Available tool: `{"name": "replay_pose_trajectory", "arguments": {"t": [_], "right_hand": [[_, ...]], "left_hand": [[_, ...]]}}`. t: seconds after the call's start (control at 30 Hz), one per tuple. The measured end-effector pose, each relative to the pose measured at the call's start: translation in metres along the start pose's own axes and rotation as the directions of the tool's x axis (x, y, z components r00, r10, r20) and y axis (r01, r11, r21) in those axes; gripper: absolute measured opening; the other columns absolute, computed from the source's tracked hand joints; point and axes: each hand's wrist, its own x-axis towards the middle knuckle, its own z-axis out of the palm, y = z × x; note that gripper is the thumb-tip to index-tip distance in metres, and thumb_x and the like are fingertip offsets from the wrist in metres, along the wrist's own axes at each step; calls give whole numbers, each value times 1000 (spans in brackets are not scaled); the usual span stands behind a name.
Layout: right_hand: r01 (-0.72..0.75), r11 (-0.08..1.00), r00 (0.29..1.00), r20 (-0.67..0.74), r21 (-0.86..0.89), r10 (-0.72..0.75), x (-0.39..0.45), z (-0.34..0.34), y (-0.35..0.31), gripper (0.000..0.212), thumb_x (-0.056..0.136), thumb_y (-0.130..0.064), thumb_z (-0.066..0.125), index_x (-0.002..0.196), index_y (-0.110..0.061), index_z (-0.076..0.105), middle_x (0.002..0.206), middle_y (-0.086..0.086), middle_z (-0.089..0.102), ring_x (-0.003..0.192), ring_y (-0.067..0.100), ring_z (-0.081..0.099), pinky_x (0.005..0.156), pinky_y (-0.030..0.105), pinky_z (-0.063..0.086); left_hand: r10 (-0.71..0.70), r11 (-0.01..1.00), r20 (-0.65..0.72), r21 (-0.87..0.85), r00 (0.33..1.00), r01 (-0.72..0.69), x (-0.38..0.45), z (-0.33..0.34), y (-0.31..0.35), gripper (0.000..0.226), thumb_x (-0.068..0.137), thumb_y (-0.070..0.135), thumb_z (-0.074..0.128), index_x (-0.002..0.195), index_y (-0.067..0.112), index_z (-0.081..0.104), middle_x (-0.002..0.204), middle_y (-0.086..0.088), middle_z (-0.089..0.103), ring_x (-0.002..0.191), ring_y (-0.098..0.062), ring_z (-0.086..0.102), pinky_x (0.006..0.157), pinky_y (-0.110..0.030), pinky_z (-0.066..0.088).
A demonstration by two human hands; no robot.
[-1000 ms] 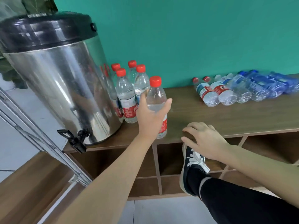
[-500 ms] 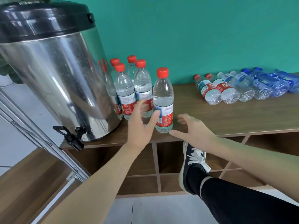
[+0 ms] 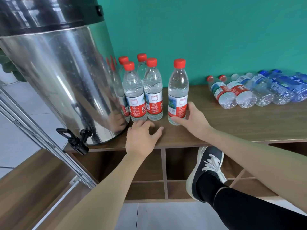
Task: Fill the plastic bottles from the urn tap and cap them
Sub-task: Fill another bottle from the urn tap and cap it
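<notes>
A head-worn camera looks down at a wooden desk set against a teal wall, with open cubby shelves beneath its top.

At the left of the desk stands a large steel urn with a black lid; its black tap juts out past the desk's front edge. Just beside the urn, four capped bottles stand upright in a tight cluster, each with a red cap and a red and white label.

A fifth upright bottle (also red-capped, with clear water inside) stands a little to the right of that cluster, apart from it. The right hand holds this bottle low down: the thumb curls across the front near the base and the fingers wrap round the far side, so the grip is closed around the bottle.

The left hand rests on the desk in front of the cluster, its grip spread and loose, holding nothing, fingertips close to the nearest bottle's base.

Far right, a row of empty bottles lies on its side, some red-capped, some blue. A dark sneaker with white laces rests against the shelf.
</notes>
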Motion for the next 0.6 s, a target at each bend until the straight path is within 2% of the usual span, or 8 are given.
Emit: {"name": "replay_pose_trajectory", "arguments": {"t": [0.1,0.17,0.23,0.33,0.5,0.6], "right_hand": [[-27,999,999,-17,27,28,24,-1,3,75,87,-34,79,149,-19,41,144,-4,58,123,11,59,97,25,46],[-34,999,999,-28,39,35,37,0,5,74,86,-34,80,149,-19,43,143,-2,59,126,14,58,102,31,46],[-33,999,999,-41,43,34,49,0,6,72,85,-35,81,147,-19,47,140,-2,62,123,14,60,102,32,48],[-22,999,997,-66,36,25,64,1,7,68,83,-38,83,142,-19,54,133,-2,67,110,10,62,93,26,48],[-21,999,996,-84,34,24,80,8,10,63,84,-40,81,140,-23,58,128,-4,69,114,13,65,100,32,51],[-14,999,995,-94,32,17,86,14,8,61,85,-42,80,140,-25,59,128,-6,69,110,8,63,96,30,50]], "left_hand": [[-22,1000,32,12,999,21,1,0,1,46,92,71,55,105,29,71,113,12,65,114,-11,55,100,-37,48],[-22,1000,31,21,999,21,0,2,1,48,92,72,54,105,30,71,114,13,65,114,-11,55,101,-38,48],[-9,1000,12,24,1000,9,2,2,0,49,91,73,54,105,29,71,112,12,66,114,-11,55,100,-38,48],[0,1000,-6,26,1000,0,3,4,2,50,89,74,55,103,29,72,111,12,66,113,-12,56,100,-37,47],[-8,999,15,38,1000,7,3,5,5,53,90,76,54,108,29,71,114,13,65,116,-11,54,104,-37,46],[-12,999,22,49,1000,11,5,4,3,54,90,76,52,111,30,70,118,13,64,118,-10,53,106,-37,45]]}}
